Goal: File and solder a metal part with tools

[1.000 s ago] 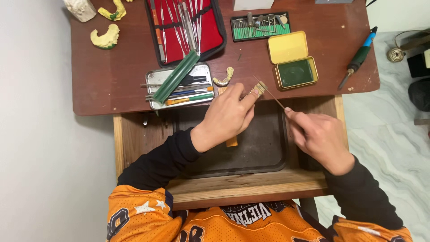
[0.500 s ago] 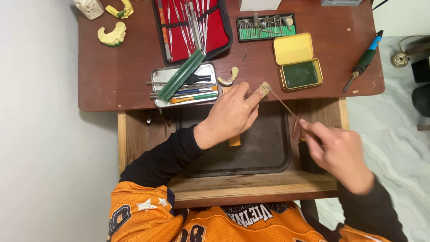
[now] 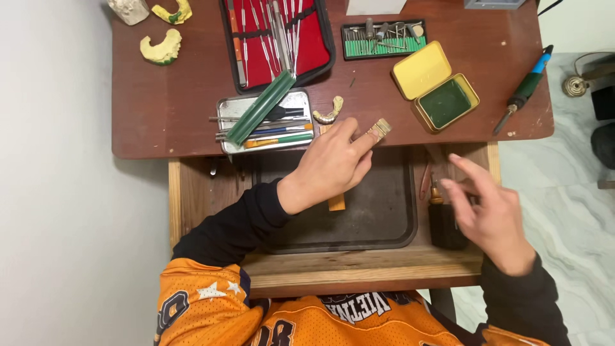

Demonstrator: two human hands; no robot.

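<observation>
Since the earlier frames the right hand (image 3: 490, 214) has drawn down and away from the left, and the thin tool it held up to the work no longer shows; its blurred fingers are spread loosely with nothing visible between them, hovering over the right side of the open wooden drawer (image 3: 192, 198), just above a small dark bottle with an orange top (image 3: 443, 221). The left hand (image 3: 330, 166) keeps its closed grip, thumb and forefinger pinched on a small pale yellowish dental piece (image 3: 380, 128) held right at the front edge of the dark brown wooden tabletop (image 3: 160, 122), above the dark tray (image 3: 384, 211) that lines the drawer. Near that hand on the tabletop lie a little pale denture arch (image 3: 329, 111) and, to its left, an open metal tin of hand instruments (image 3: 264, 122); farther back stand a red-lined instrument case (image 3: 275, 38) and a green bur block (image 3: 382, 40). Toward the right edge sit an open yellow tin with green wax (image 3: 445, 96) and a blue-and-green handled wax tool (image 3: 525, 90). By my judgement the shaping is paused for a change of tool or material; the next move calls for a sure pick on the right while the left holds the piece steady.
</observation>
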